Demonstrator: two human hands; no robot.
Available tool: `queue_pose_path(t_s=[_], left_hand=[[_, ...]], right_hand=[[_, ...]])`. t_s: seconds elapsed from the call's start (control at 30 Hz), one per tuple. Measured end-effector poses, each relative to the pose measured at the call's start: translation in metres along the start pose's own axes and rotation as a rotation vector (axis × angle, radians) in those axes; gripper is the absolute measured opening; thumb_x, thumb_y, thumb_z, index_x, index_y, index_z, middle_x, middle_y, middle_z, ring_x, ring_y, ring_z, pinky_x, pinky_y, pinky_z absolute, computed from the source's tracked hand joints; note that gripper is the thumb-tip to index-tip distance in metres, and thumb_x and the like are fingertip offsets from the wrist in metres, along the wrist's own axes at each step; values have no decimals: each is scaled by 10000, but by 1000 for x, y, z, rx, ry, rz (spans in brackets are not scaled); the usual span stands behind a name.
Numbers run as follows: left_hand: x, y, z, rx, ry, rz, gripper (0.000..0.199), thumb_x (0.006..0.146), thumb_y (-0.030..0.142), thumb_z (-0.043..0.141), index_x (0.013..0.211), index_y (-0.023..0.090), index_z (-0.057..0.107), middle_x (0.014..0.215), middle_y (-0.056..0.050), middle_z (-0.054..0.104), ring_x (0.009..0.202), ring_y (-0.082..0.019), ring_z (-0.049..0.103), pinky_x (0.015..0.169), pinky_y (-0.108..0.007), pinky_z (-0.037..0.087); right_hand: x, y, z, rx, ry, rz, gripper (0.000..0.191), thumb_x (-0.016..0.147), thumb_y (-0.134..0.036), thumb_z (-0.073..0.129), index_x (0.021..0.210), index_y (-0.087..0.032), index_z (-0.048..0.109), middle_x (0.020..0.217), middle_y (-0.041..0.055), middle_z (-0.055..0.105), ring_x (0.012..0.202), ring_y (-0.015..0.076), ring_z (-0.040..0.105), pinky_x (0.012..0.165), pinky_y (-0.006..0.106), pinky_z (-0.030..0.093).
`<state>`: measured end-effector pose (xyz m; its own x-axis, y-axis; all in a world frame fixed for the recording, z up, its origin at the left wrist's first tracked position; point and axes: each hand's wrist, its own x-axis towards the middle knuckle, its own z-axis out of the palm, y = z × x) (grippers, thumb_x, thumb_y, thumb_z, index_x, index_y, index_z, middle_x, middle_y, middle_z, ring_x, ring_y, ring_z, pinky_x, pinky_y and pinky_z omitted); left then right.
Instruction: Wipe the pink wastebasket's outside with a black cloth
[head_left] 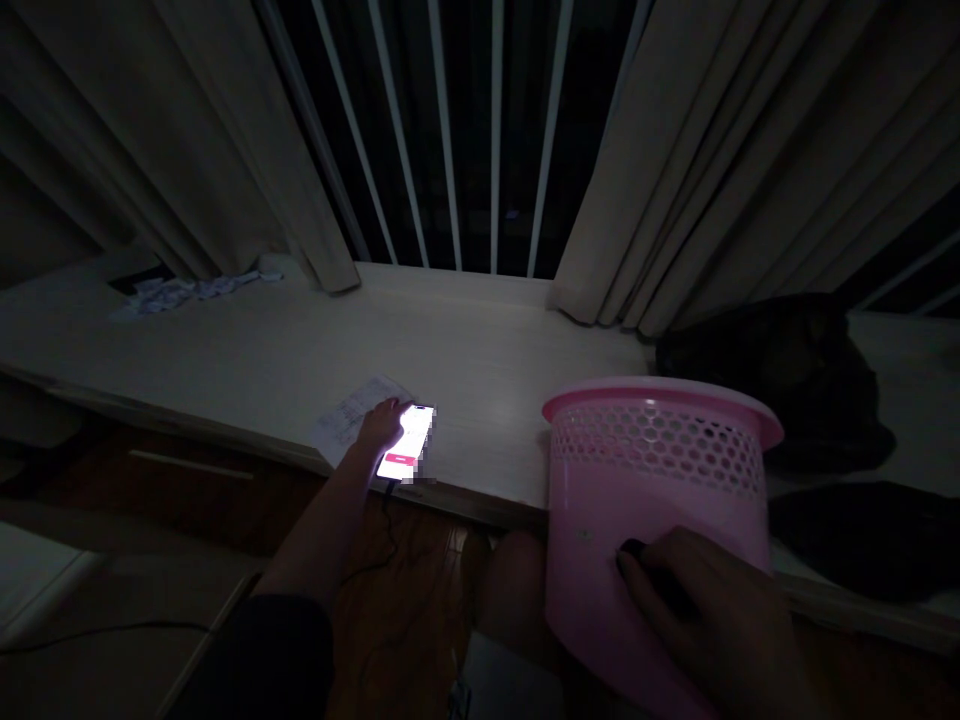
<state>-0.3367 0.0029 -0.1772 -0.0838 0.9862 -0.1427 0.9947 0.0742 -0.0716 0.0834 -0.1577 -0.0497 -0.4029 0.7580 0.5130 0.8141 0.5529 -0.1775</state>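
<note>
A lit phone (406, 443) with a cable at its lower end is near the front edge of the white window ledge. My left hand (382, 425) is closed on its left side, fingers near the top of the bright screen. Under that hand lies a sheet of paper with writing (346, 415). On the right stands a pink plastic basket (656, 510) with a perforated band below its rim. In front of its wall, my right hand (701, 600) is curled closed. A small dark thing shows at its fingertips, too dim to name.
Dark bags or cloths (795, 380) lie to the right of the basket. Crumpled pale cloth or paper (187, 290) rests at the ledge's far left. Curtains (630, 200) flank a barred window. A black cable (386, 535) hangs towards the wooden floor. The room is dim.
</note>
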Motion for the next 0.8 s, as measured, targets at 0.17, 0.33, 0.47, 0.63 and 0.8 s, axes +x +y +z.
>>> queue_pose_path(t_s=[0.17,0.33,0.47,0.63,0.8], left_hand=[[-2,-3,0,2,44,44,590,839,38,404,1371,263,522,1419,-92,509,1299,-247,469,1019,-377,414],[-15,-15,0,-29,98,55,472,871,76,397,1276,192,612,1395,-106,535,1295,-229,473,1055,-350,388],[-24,-27,5,-68,127,12,512,836,44,394,1308,149,561,1355,-108,576,1254,-208,516,1040,-324,403],[-32,-33,10,-116,89,-83,471,814,70,414,1247,136,588,1256,-119,641,1128,-225,604,938,-310,469],[-44,-27,7,-168,85,-140,407,902,174,341,1229,86,566,1261,-169,616,1189,-238,549,991,-312,407]], right_hand=[[3,-1,-4,0,-18,-13,391,958,-346,434,615,-211,567,530,-7,551,455,119,527,483,257,347],[2,2,-4,4,-37,-23,384,952,-365,450,617,-218,566,528,-9,552,449,123,528,469,263,346],[1,3,-3,13,-29,-14,394,957,-377,447,614,-218,559,524,-14,547,442,121,531,460,262,347],[3,1,-5,30,20,-10,395,962,-361,439,619,-214,566,532,-11,557,449,119,543,468,259,362],[-1,4,-5,50,-1,8,334,940,-340,494,644,-204,571,566,-7,572,489,119,555,501,256,377]])
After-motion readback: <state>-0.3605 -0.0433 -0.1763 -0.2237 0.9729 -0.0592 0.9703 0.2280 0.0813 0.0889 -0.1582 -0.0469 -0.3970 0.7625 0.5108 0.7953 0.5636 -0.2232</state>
